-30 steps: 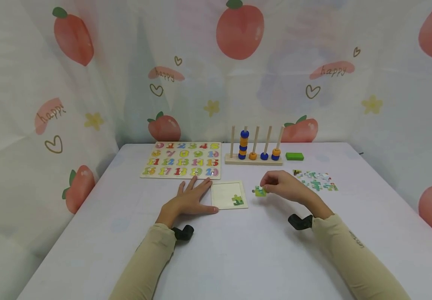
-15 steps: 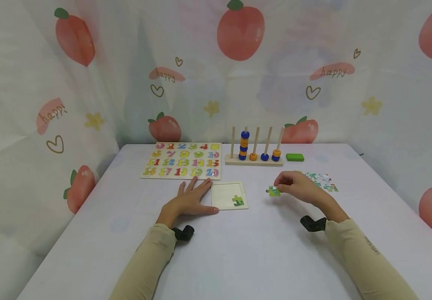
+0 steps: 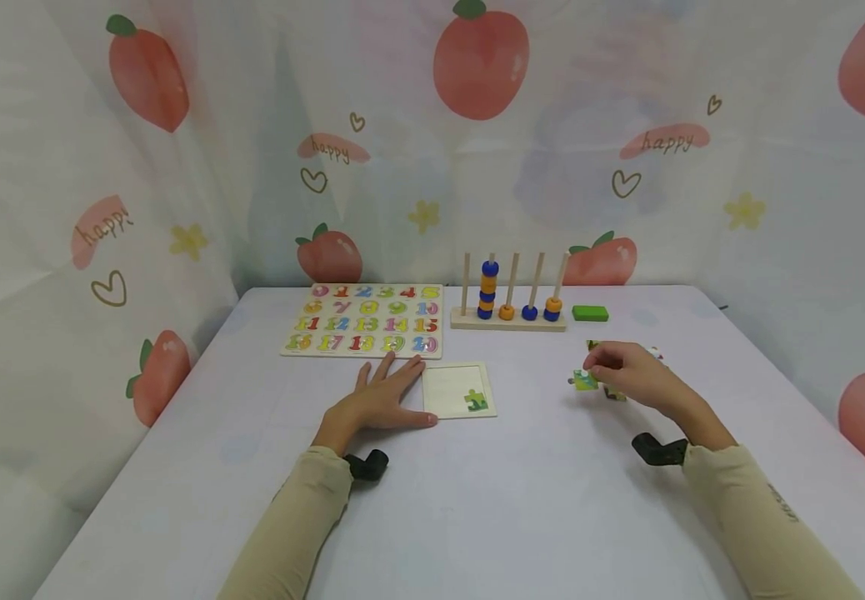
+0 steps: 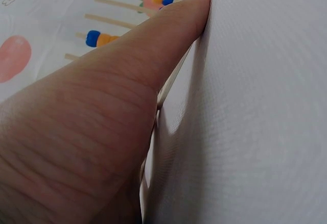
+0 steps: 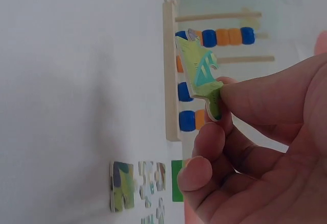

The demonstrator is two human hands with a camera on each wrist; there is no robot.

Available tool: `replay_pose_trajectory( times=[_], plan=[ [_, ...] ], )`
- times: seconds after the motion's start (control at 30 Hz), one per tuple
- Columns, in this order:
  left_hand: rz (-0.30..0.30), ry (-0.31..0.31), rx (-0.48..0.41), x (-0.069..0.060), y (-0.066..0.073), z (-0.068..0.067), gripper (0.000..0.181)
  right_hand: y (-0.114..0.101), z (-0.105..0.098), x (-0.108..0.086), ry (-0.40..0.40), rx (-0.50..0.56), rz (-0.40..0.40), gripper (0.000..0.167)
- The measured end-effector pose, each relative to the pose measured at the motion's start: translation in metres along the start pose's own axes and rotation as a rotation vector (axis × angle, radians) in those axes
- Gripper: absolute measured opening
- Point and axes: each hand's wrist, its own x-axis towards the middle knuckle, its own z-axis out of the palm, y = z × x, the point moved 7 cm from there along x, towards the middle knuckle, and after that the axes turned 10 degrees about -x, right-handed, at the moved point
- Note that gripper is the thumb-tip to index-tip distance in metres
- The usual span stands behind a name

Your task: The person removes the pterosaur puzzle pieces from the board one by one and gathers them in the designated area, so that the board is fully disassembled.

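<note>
Between thumb and fingertips my right hand point(image 3: 638, 375) pinches a green jigsaw puzzle piece point(image 3: 583, 380), held above the table. In the right wrist view this puzzle piece point(image 5: 196, 66) shows a yellow-green face with a teal striped shape. Several loose puzzle pieces point(image 5: 122, 185) lie beneath and beyond that hand, which partly covers them in the head view. My left hand point(image 3: 376, 402) has its fingers spread flat, fingertips and thumb at the left edge of a pale square puzzle tray point(image 3: 447, 387). One green piece point(image 3: 475, 401) sits in the tray's lower right corner.
A number board point(image 3: 362, 321) lies behind the left hand. Behind the tray stands a wooden peg stand point(image 3: 507, 323) with blue and orange beads on upright pegs. A green block point(image 3: 590, 313) is to its right. Patterned cloth point(image 3: 417, 167) rises along the table's back.
My right hand has moved right with the puzzle piece, from near the tray to over the loose pieces. The left hand has stayed at the tray.
</note>
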Motion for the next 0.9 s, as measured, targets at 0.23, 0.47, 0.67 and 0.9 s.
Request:
replay_pose_trajectory(
  times=[0.23, 0.47, 0.67, 0.9],
  plan=[
    [-0.016, -0.004, 0.009, 0.004, -0.005, 0.003, 0.108, 0.015, -0.015, -0.009, 0.024, -0.035, 0.041, 0.018],
    [-0.011, -0.006, 0.001, -0.001, 0.0, -0.001, 0.108, 0.031, -0.027, -0.018, 0.049, -0.068, 0.071, 0.02],
    [-0.002, -0.001, -0.018, -0.005, 0.002, -0.003, 0.107, 0.045, -0.031, -0.021, 0.06, -0.141, 0.108, 0.018],
    [-0.004, -0.001, 0.006, -0.001, 0.0, -0.001, 0.11, 0.065, -0.032, -0.024, 0.034, -0.16, 0.149, 0.016]
  ],
)
